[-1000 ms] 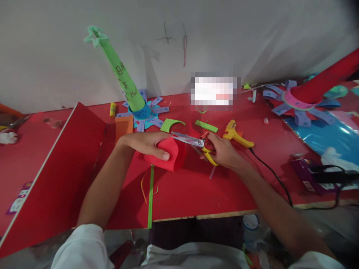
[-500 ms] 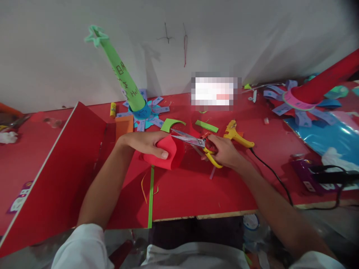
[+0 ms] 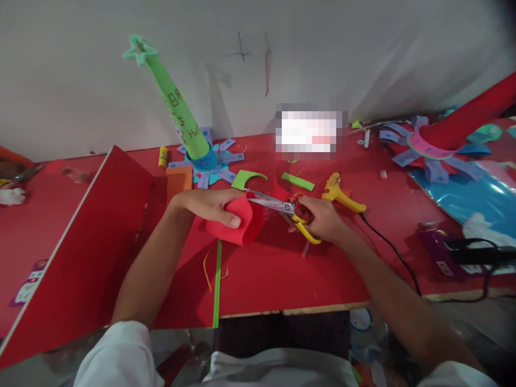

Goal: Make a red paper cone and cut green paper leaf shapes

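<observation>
My left hand (image 3: pixel 215 207) is closed around a curled sheet of red paper (image 3: pixel 236 231), its thumb lying across the outside. My right hand (image 3: pixel 322 217) grips a pair of scissors (image 3: pixel 278 204) by the red and yellow handles. The blades point left and meet the upper edge of the red paper; whether they are cutting into it I cannot tell. Just behind the blade tips lies a green paper piece with a curved cut-out (image 3: pixel 244 178). A green paper strip (image 3: pixel 298 181) is behind the scissors, and a yellow glue gun (image 3: pixel 342 196) lies beyond my right hand.
A green paper cone (image 3: pixel 177 107) with a star top stands at the back. A red cone (image 3: pixel 467 121) leans in at the right. A large red folder (image 3: pixel 84 252) stands open at left. The glue gun's black cord (image 3: pixel 393 250) trails along the right side.
The scissor blades have drawn closer together. The red paper's open end has shifted slightly. Both hands stay almost where they were.
</observation>
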`<state>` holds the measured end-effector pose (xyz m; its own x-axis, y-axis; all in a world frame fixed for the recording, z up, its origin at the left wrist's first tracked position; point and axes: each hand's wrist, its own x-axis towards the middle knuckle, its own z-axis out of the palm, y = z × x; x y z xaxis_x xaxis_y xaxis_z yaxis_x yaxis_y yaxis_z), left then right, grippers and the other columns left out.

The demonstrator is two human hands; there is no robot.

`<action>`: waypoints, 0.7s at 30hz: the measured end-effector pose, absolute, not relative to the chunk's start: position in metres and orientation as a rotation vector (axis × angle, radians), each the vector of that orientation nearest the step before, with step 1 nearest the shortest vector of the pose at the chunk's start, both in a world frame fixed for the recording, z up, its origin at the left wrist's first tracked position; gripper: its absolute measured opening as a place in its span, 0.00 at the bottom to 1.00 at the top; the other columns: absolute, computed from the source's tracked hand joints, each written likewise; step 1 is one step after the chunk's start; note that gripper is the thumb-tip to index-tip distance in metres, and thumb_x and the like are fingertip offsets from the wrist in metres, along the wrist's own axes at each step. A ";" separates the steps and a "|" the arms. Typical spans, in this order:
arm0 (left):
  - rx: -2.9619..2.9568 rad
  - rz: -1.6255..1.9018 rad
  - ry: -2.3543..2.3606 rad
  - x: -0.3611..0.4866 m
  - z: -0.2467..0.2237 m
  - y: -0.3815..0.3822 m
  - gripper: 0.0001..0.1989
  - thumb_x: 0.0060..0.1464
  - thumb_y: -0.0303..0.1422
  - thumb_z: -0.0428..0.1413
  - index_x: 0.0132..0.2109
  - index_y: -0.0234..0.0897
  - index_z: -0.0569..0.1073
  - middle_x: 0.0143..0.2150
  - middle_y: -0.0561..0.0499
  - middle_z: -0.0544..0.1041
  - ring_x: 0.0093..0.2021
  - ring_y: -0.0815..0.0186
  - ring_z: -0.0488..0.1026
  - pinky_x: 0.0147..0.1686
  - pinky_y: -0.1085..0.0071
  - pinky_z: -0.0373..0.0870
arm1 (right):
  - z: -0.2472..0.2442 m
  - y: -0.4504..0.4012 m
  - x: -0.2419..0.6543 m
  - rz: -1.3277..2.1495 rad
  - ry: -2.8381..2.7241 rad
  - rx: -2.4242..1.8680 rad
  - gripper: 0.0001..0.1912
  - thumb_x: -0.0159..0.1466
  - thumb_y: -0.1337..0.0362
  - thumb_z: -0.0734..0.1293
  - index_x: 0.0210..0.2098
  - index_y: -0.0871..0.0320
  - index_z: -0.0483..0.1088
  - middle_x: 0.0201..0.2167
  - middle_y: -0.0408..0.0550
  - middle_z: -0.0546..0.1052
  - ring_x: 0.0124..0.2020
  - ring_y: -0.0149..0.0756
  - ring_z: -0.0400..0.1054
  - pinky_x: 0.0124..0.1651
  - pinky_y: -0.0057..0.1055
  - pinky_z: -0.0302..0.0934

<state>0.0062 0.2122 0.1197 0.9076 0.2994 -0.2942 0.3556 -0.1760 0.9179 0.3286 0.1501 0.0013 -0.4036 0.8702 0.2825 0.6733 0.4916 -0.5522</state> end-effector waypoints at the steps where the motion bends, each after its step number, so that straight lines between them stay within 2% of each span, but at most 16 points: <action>1: 1.771 -0.058 0.495 0.006 0.119 0.212 0.37 0.49 0.66 0.65 0.47 0.35 0.80 0.42 0.43 0.84 0.40 0.59 0.80 0.39 0.72 0.78 | 0.002 0.150 0.328 0.493 -2.197 -1.270 0.22 0.61 0.44 0.73 0.32 0.52 0.63 0.26 0.43 0.73 0.26 0.35 0.63 0.32 0.32 0.51; 5: 1.765 -0.077 0.494 0.006 0.118 0.212 0.36 0.49 0.66 0.64 0.43 0.35 0.80 0.38 0.44 0.83 0.38 0.58 0.80 0.36 0.71 0.77 | 0.002 0.150 0.328 0.517 -2.186 -1.267 0.22 0.61 0.44 0.73 0.31 0.52 0.62 0.25 0.42 0.71 0.25 0.34 0.61 0.31 0.32 0.51; 13: 1.792 -0.035 0.481 0.008 0.119 0.213 0.35 0.49 0.67 0.63 0.39 0.35 0.79 0.36 0.45 0.83 0.35 0.61 0.78 0.34 0.73 0.77 | -0.001 0.150 0.327 0.506 -2.164 -1.251 0.24 0.61 0.42 0.72 0.28 0.52 0.59 0.22 0.41 0.69 0.24 0.34 0.60 0.31 0.31 0.51; 17: 1.848 -0.006 0.454 0.006 0.119 0.214 0.38 0.52 0.68 0.60 0.45 0.34 0.80 0.40 0.43 0.84 0.40 0.59 0.79 0.39 0.73 0.78 | -0.002 0.150 0.326 0.494 -2.152 -1.249 0.24 0.61 0.42 0.71 0.28 0.52 0.60 0.21 0.41 0.68 0.23 0.33 0.59 0.30 0.31 0.51; 21: 1.913 0.072 0.508 0.000 0.119 0.214 0.45 0.54 0.70 0.56 0.59 0.34 0.79 0.50 0.39 0.84 0.52 0.51 0.80 0.51 0.66 0.78 | -0.003 0.150 0.326 0.478 -2.108 -1.264 0.25 0.62 0.41 0.70 0.27 0.53 0.61 0.20 0.40 0.67 0.21 0.30 0.57 0.29 0.30 0.49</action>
